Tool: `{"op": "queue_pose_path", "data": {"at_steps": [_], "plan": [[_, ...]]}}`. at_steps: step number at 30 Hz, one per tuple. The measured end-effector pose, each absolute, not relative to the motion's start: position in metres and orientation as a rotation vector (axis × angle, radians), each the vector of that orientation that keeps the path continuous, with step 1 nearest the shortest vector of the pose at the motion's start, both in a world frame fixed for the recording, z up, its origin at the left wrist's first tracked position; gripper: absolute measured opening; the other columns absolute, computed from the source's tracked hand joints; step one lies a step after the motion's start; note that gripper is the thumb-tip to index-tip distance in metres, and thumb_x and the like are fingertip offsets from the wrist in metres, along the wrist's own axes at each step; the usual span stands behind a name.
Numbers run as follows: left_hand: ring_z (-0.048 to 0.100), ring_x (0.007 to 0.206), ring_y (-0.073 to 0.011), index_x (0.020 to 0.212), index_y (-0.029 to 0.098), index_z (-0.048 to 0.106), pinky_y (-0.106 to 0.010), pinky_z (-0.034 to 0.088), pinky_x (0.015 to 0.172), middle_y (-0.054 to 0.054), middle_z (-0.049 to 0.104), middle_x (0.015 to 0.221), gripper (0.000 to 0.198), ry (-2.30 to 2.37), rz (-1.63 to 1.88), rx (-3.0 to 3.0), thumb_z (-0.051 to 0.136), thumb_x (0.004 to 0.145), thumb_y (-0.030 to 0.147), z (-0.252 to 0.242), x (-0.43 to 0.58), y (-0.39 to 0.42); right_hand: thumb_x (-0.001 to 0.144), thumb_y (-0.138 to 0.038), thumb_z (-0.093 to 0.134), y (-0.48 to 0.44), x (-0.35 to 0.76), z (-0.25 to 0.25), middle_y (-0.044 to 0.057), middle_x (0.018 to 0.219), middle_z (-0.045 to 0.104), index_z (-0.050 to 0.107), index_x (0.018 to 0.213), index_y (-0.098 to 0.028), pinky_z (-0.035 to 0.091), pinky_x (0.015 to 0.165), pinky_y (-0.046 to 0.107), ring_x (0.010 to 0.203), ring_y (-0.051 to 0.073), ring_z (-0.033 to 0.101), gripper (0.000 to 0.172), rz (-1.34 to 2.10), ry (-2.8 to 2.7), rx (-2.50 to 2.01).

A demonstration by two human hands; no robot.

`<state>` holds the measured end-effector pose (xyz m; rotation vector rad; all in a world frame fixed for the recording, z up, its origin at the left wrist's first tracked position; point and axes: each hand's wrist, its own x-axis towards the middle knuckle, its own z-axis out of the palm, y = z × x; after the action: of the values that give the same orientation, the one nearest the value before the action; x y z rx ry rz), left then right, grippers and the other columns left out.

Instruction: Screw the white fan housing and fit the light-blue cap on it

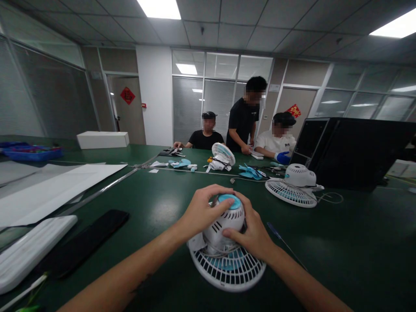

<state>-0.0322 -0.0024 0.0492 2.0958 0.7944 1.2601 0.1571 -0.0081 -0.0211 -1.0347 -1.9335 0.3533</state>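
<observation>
A small white fan (227, 255) lies face down on the green table (156, 208), its grille flat and its motor housing pointing up with a light blue cap (229, 201) on top. My left hand (199, 210) curls round the left side of the housing, thumb on the blue cap. My right hand (251, 232) wraps the right side, thumb pressed on the housing. A thin blue-handled screwdriver (279, 238) lies just right of my right hand.
Another fan (292, 184) lies face down at the right, a third (222, 157) farther back among blue blades (248, 171). Three people work at the far end. A black monitor (351, 149) stands at right. A phone (87, 240), white keyboard (30, 249) and white sheets (55, 186) lie left.
</observation>
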Motion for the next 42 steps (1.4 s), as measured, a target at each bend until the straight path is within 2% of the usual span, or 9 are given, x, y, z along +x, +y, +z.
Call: {"op": "queue_pose_path", "data": {"at_steps": [4,10,26,30,33,38,42], "plan": [[0.065,0.108,-0.0239,0.104,0.021,0.072,-0.042,0.05,0.098,-0.007,0.073,0.115,0.022,0.791,1.198,2.087,0.061,0.085,0.022,0.051,-0.032,-0.004,0.072,-0.055,0.073,-0.01,0.156,-0.023,0.013,0.146,0.045,0.028,0.143,-0.027,0.039,0.106,0.053,0.129,0.034,0.05,0.088,0.329,-1.938,-1.04],[0.065,0.107,-0.023,0.108,0.025,0.07,-0.042,0.047,0.1,-0.004,0.072,0.114,0.027,0.849,1.15,2.202,0.05,0.09,0.022,0.051,-0.035,-0.002,0.069,-0.059,0.074,-0.009,0.153,-0.025,0.017,0.133,0.054,0.009,0.147,-0.022,0.04,0.103,0.057,0.121,0.037,0.055,0.108,0.394,-1.881,-1.114],[0.064,0.107,-0.0202,0.105,0.019,0.068,-0.036,0.046,0.099,-0.007,0.071,0.112,0.032,0.673,1.158,2.194,0.04,0.09,0.016,0.046,-0.036,0.005,0.069,-0.062,0.072,-0.01,0.15,-0.024,0.017,0.131,0.055,0.015,0.144,-0.023,0.04,0.101,0.057,0.116,0.036,0.058,0.102,0.392,-1.878,-1.11],[0.062,0.11,-0.0207,0.108,0.021,0.068,-0.038,0.045,0.101,-0.007,0.069,0.115,0.024,0.656,1.204,2.175,0.048,0.094,0.024,0.042,-0.033,0.003,0.069,-0.063,0.072,-0.01,0.151,-0.025,0.017,0.132,0.054,0.016,0.144,-0.022,0.041,0.1,0.056,0.117,0.036,0.057,0.101,0.409,-1.88,-1.094],[0.058,0.112,-0.0238,0.101,0.019,0.07,-0.041,0.044,0.1,-0.009,0.062,0.118,0.018,0.698,1.279,2.222,0.065,0.086,0.028,0.039,-0.03,0.002,0.069,-0.063,0.071,-0.011,0.151,-0.025,0.018,0.133,0.054,0.018,0.143,-0.022,0.042,0.098,0.056,0.116,0.036,0.057,0.1,0.415,-1.878,-1.108],[0.061,0.099,-0.0216,0.107,0.019,0.069,-0.039,0.049,0.09,-0.007,0.062,0.106,0.027,0.827,1.274,2.22,0.072,0.082,0.027,0.041,-0.03,-0.001,0.07,-0.062,0.07,-0.015,0.151,-0.022,0.018,0.134,0.053,0.019,0.144,-0.021,0.043,0.098,0.056,0.116,0.036,0.057,0.099,0.457,-1.887,-1.138],[0.063,0.098,-0.0214,0.11,0.018,0.068,-0.038,0.049,0.09,-0.006,0.067,0.106,0.031,0.863,1.266,2.216,0.074,0.08,0.025,0.047,-0.033,-0.003,0.069,-0.061,0.071,-0.017,0.151,-0.022,0.017,0.134,0.052,0.02,0.143,-0.022,0.043,0.097,0.055,0.115,0.036,0.057,0.098,0.448,-1.878,-1.16]]}}
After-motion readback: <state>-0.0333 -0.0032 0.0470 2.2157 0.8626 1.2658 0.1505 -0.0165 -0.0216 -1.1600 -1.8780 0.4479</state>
